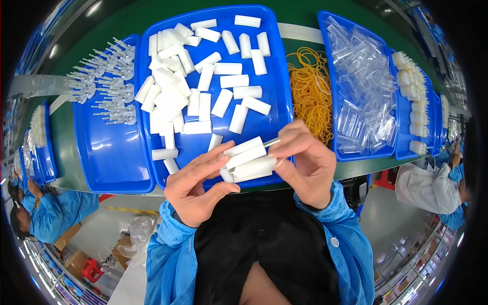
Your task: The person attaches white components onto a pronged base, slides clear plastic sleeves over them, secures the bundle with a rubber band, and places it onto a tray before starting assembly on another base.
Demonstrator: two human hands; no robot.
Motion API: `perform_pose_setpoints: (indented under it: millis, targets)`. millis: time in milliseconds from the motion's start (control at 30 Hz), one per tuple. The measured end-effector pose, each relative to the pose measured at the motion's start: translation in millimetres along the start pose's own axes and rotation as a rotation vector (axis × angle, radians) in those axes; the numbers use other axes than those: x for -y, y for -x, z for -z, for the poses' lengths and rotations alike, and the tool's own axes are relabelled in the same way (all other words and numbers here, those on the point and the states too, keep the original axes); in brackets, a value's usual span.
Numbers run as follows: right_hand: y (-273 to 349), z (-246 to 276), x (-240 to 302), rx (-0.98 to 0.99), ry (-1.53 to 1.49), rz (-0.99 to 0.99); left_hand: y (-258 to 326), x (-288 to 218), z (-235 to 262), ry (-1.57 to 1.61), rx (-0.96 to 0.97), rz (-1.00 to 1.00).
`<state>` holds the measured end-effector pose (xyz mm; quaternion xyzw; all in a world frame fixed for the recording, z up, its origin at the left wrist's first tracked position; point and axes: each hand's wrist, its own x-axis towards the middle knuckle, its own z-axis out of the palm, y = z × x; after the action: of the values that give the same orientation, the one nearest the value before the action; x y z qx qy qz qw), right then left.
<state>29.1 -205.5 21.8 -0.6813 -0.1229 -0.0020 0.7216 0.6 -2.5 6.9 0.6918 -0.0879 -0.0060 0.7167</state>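
Just over the near edge of the large blue tray (282,91), both hands grip a small bundle of white half-round blocks (246,152). A thin pale rod (273,142) sticks out of the bundle's right end. My left hand (195,185) is closed on the left end, where a small white base partly shows between the fingers. My right hand (307,162) pinches the right end, thumb against the lower block and fingers by the rod. Loose white blocks (234,81) of the same kind lie in the large tray, heaped at its left.
To the left, a blue tray (114,162) carries white stemmed parts (109,84). Orange rubber bands (310,96) lie right of the large tray. Farther right stand a tray of clear plastic pieces (361,91) and trays of banded white bundles (418,107). Co-workers (66,211) sit along both sides.
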Motion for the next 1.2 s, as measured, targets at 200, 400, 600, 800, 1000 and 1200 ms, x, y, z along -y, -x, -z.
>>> perform_pose_setpoints:
  millis: [200, 400, 600, 800, 1000, 1200]
  targets:
    - [-9, 11, 2, 0.153, 0.238, 0.228, 2, 3, 3, 0.043, -0.008, 0.012]
    - [-5, 10, 3, 0.055, 0.248, 0.306, -1, 10, -2, 0.099, -0.026, 0.020]
    - [-15, 78, 15, -0.384, 0.903, 0.332, 2, 18, 6, 0.293, -0.210, 0.135]
    - [-33, 126, -6, -0.222, 1.345, 0.141, -5, 18, 6, 0.383, -0.137, 0.206]
    - [-27, 120, -6, -0.358, 1.150, 0.107, -6, 13, 7, 0.489, -0.080, 0.206]
    - [-5, 71, 32, -0.353, 0.199, -0.149, -7, 12, 4, 0.405, -0.032, 0.131]
